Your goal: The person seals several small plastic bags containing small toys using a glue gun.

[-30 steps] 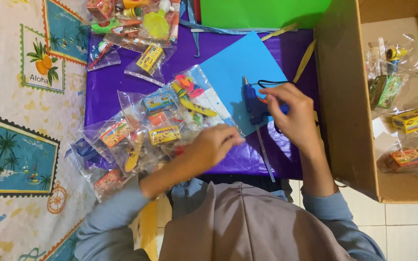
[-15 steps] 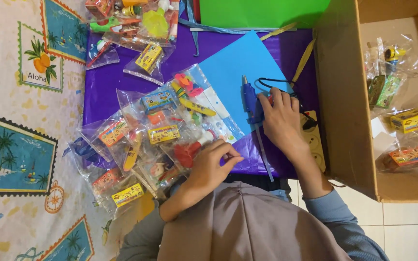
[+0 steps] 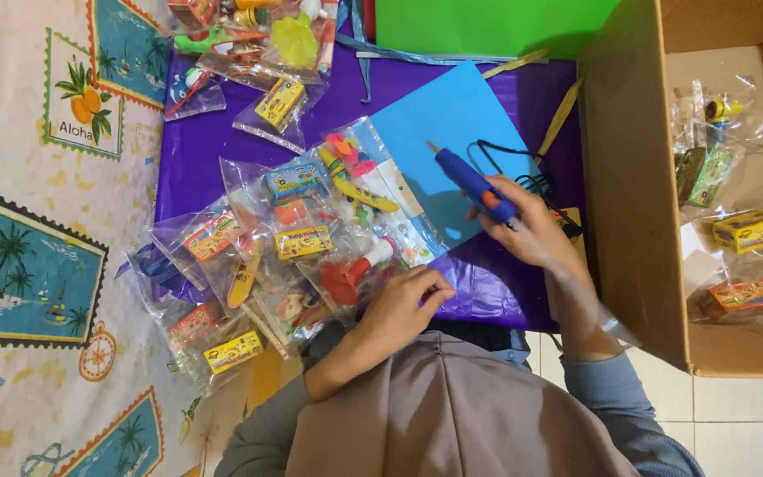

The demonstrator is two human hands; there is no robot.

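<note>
One right hand gripping blue plastic glue gun

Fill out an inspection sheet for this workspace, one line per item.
Surface: purple sheet over a patterned cloth.
Job's things: blue glue gun; clear toy packets.
Clutter: blue card, green card, more packets.
Grippers: right hand holds the glue gun; left hand rests on a packet.
Cables: black cord looped on the blue card.
Surroundings: cardboard box, tiled floor.
</note>
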